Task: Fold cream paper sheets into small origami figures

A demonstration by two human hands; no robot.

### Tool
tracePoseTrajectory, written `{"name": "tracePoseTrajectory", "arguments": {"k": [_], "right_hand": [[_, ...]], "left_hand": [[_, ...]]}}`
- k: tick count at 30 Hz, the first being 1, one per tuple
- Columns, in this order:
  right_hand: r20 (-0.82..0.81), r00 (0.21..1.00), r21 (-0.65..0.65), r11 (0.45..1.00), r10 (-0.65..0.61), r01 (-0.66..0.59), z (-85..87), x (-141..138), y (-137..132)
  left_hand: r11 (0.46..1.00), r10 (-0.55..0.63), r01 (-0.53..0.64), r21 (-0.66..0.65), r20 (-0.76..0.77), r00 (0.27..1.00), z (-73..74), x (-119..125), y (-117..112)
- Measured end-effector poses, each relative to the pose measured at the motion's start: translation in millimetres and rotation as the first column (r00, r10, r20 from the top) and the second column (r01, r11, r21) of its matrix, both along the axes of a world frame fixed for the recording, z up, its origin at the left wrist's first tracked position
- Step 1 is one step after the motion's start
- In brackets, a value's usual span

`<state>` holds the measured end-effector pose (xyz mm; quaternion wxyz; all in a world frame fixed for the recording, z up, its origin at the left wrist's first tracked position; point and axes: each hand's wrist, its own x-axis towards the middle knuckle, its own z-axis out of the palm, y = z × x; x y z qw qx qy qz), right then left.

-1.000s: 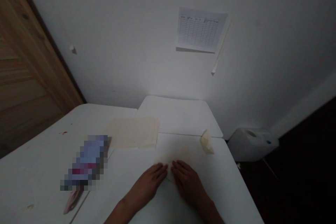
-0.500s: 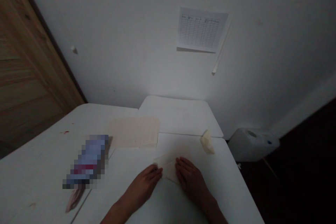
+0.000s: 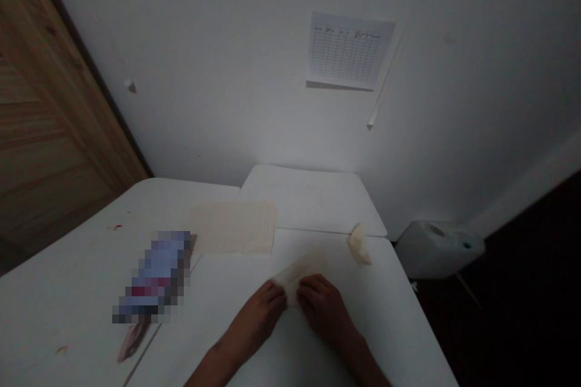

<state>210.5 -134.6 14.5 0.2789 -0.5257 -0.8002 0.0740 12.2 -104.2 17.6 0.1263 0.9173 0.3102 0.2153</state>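
A thin cream sheet of paper (image 3: 307,261) lies on the white table in front of me, partly folded, its near part covered by my fingers. My left hand (image 3: 267,308) is closed on its left edge, the fingertips pressed together. Bent fingers of my right hand (image 3: 320,302) grip the sheet's near right part, a short gap away from the left fingertips. Past my right hand rests a small folded cream paper piece (image 3: 359,245). A flat stack of cream lined paper (image 3: 233,228) lies farther back, left of my hands.
The white table (image 3: 254,354) has seams across its top. On the left is a blurred-out blue item (image 3: 157,272) with a pinkish end. A printed sheet (image 3: 347,51) hangs on the wall. On the floor at right stands a white plastic container (image 3: 436,251); a wooden door (image 3: 54,103) is far left.
Both hands have drawn closer together, and their fingers have curled in more. The sheet between them is folded differently, with more of it showing beyond the fingers.
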Motion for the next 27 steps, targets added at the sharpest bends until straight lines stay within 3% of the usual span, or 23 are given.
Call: {"name": "tracePoseTrajectory", "arguments": {"k": [3,9,14,22,27], "right_hand": [[-0.022,1.000,-0.005,1.000,-0.014,0.014,0.4,-2,-3],[-0.029,1.000,0.019,1.000,-0.010,0.010,-1.7,-2,-4],[0.007,1.000,0.079,0.997,0.006,-0.007,-10.0,-2,-3],[0.126,0.982,0.088,0.984,0.142,-0.154,-16.0,1,-6],[0.143,0.982,0.065,0.988,0.126,-0.136,-14.5,0,-8]], "left_hand": [[0.993,0.022,-0.012,-0.116,0.082,0.996,8.7,3,7],[0.971,0.039,-0.006,-0.240,0.132,0.990,4.0,5,18],[0.960,0.063,-0.016,-0.278,0.160,0.985,1.3,5,21],[0.951,0.188,-0.136,-0.279,0.168,0.968,-12.6,3,24],[0.943,0.184,-0.132,-0.307,0.147,0.972,-6.1,-1,23]]}}
